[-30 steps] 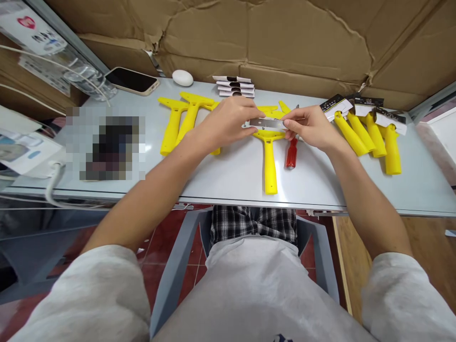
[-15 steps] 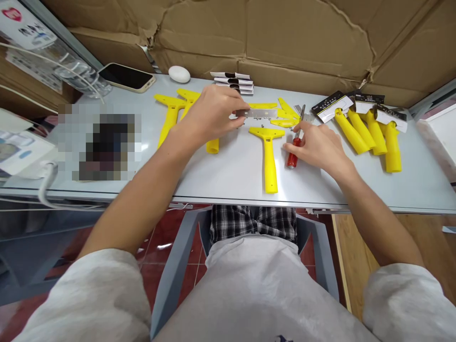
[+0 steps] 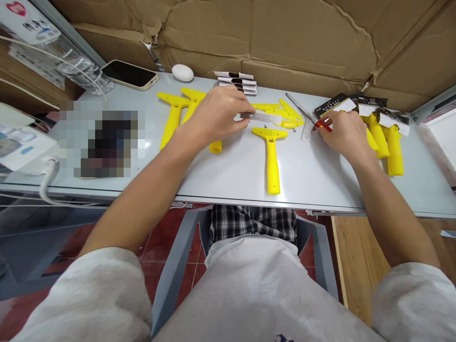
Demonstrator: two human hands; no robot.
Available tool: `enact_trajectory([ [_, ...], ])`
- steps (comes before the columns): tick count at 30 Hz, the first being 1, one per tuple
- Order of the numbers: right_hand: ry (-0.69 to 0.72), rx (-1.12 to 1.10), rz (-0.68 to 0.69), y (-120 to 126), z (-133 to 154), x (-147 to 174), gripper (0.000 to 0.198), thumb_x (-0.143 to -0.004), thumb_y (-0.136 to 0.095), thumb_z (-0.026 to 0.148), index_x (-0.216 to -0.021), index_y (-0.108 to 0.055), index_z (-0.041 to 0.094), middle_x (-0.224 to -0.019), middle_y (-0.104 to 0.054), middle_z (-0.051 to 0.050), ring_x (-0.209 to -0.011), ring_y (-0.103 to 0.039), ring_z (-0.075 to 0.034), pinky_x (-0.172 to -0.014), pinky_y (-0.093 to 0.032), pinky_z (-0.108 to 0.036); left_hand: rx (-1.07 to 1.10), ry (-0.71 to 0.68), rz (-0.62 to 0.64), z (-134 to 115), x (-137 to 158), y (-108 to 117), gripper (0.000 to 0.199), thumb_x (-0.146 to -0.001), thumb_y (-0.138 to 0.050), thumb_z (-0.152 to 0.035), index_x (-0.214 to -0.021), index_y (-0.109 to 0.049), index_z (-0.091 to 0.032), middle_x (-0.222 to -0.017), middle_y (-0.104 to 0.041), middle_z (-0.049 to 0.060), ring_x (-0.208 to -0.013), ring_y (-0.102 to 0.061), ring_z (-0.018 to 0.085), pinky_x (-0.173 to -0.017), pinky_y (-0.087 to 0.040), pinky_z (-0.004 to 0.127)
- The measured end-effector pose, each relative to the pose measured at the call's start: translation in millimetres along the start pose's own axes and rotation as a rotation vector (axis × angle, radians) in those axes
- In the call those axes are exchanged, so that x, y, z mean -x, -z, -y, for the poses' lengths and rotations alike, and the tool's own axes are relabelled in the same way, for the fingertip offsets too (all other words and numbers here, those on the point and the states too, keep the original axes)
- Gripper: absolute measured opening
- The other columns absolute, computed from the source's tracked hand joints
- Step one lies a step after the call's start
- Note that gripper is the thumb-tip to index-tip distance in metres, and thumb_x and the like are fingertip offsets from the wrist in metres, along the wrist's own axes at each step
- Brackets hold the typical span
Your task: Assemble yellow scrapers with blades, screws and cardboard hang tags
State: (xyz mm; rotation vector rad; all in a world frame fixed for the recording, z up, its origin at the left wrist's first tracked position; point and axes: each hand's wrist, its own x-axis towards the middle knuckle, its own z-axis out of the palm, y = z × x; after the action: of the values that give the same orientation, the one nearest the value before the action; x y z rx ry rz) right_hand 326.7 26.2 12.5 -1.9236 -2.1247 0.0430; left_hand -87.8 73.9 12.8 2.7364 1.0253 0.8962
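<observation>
My left hand (image 3: 226,111) pinches a flat metal scraper blade (image 3: 267,117) by its left end, above the table. My right hand (image 3: 344,133) is closed around the red handle of a screwdriver (image 3: 323,125), its shaft slanting up and to the left. Below the blade lies a yellow scraper handle (image 3: 272,164), its wide head toward the back. Small screws rest near that head. Several yellow head pieces (image 3: 290,123) lie behind it. Another loose metal blade (image 3: 305,130) is on the table under the screwdriver.
More yellow scraper handles (image 3: 174,118) lie partly behind my left arm. At right are several yellow handles (image 3: 394,152) with black-and-white cards (image 3: 335,104). Stacked folded cards (image 3: 237,81), a white oval object (image 3: 183,72) and a phone (image 3: 130,74) line the back, before a cardboard wall (image 3: 302,47).
My right hand has moved right with the screwdriver, which has tipped from nearly upright to a leftward slant. My left hand still holds the blade, now slightly tilted.
</observation>
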Motion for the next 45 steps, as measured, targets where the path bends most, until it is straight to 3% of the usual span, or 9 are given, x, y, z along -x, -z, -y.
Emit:
enact_trajectory([
  [4,0.001,0.003,-0.099,3,19,-5,0.056,-0.113,-0.070,0.065,-0.137,-0.084,0.017,-0.139,-0.075,-0.022,-0.145,-0.067,-0.034,-0.128,-0.061,-0.054,-0.022,0.001,0.021,-1,1,-6,0.026,-0.104,-0.076,-0.036,-0.119,-0.096,-0.038,-0.117,-0.093,0.007,-0.116,-0.083,0.036,-0.104,-0.065,0.054],
  [8,0.205,-0.222,-0.115,-9,54,-14,0.049,-0.115,-0.064,0.063,-0.129,-0.084,0.020,-0.125,-0.078,-0.017,-0.123,-0.073,-0.024,-0.126,-0.064,-0.046,-0.015,-0.011,0.056,-6,2,-8,0.027,-0.107,-0.074,-0.037,-0.120,-0.097,-0.036,-0.117,-0.093,0.008,-0.114,-0.083,0.034,-0.106,-0.064,0.053],
  [12,0.269,-0.396,-0.136,-35,77,-19,0.046,-0.115,-0.061,0.058,-0.129,-0.084,0.021,-0.125,-0.080,-0.013,-0.105,-0.073,-0.018,-0.112,-0.068,-0.040,0.002,-0.008,0.085,-13,3,-7,0.028,-0.108,-0.073,-0.034,-0.120,-0.098,-0.029,-0.116,-0.093,0.010,-0.114,-0.083,0.035,-0.106,-0.064,0.052],
  [16,0.266,-0.478,-0.154,-48,79,-14,0.047,-0.115,-0.060,0.061,-0.126,-0.085,0.023,-0.125,-0.081,-0.012,-0.105,-0.071,-0.017,-0.096,-0.068,-0.032,-0.013,-0.025,0.107,-21,5,-6,0.028,-0.108,-0.072,-0.033,-0.121,-0.097,-0.028,-0.114,-0.093,0.009,-0.112,-0.083,0.033,-0.104,-0.064,0.050],
  [23,0.274,-0.628,-0.034,-34,86,-2,0.051,-0.102,-0.074,0.062,-0.126,-0.089,0.020,-0.123,-0.079,-0.012,-0.094,-0.066,-0.012,-0.077,-0.059,-0.026,0.000,-0.004,0.119,-31,7,-5,0.027,-0.109,-0.071,-0.031,-0.119,-0.096,-0.030,-0.114,-0.092,0.009,-0.117,-0.084,0.033,-0.110,-0.064,0.050],
  [30,0.160,-0.747,0.097,-26,92,2,0.075,-0.088,-0.094,0.082,-0.137,-0.086,0.025,-0.138,-0.078,-0.011,-0.113,-0.073,-0.016,-0.097,-0.072,-0.030,0.066,0.076,0.041,-32,7,-8,0.026,-0.107,-0.073,-0.038,-0.121,-0.094,-0.032,-0.108,-0.093,0.008,-0.104,-0.085,0.032,-0.098,-0.067,0.050],
  [34,0.092,-0.758,0.066,-26,93,0,0.074,-0.099,-0.082,0.085,-0.141,-0.085,0.025,-0.129,-0.078,-0.011,-0.113,-0.075,-0.018,-0.097,-0.073,-0.034,0.107,0.122,0.019,-34,7,-12,0.029,-0.111,-0.070,-0.042,-0.121,-0.094,-0.029,-0.104,-0.093,0.008,-0.098,-0.085,0.030,-0.097,-0.068,0.047],
  [39,0.092,-0.708,-0.004,-29,90,-2,0.070,-0.105,-0.070,0.086,-0.134,-0.086,0.024,-0.146,-0.074,-0.013,-0.110,-0.075,-0.018,-0.090,-0.071,-0.036,0.165,0.205,0.002,-30,5,-19,0.029,-0.112,-0.075,-0.045,-0.129,-0.091,-0.028,-0.107,-0.094,0.008,-0.090,-0.084,0.027,-0.094,-0.070,0.046],
  [45,0.050,-0.757,0.076,-36,88,-5,0.087,-0.097,-0.075,0.099,-0.140,-0.077,0.024,-0.113,-0.076,-0.011,-0.101,-0.074,-0.018,-0.088,-0.069,-0.037,0.230,0.239,-0.008,-19,4,-25,0.030,-0.109,-0.079,-0.045,-0.129,-0.091,-0.026,-0.105,-0.094,0.009,-0.091,-0.085,0.026,-0.090,-0.073,0.044],
])
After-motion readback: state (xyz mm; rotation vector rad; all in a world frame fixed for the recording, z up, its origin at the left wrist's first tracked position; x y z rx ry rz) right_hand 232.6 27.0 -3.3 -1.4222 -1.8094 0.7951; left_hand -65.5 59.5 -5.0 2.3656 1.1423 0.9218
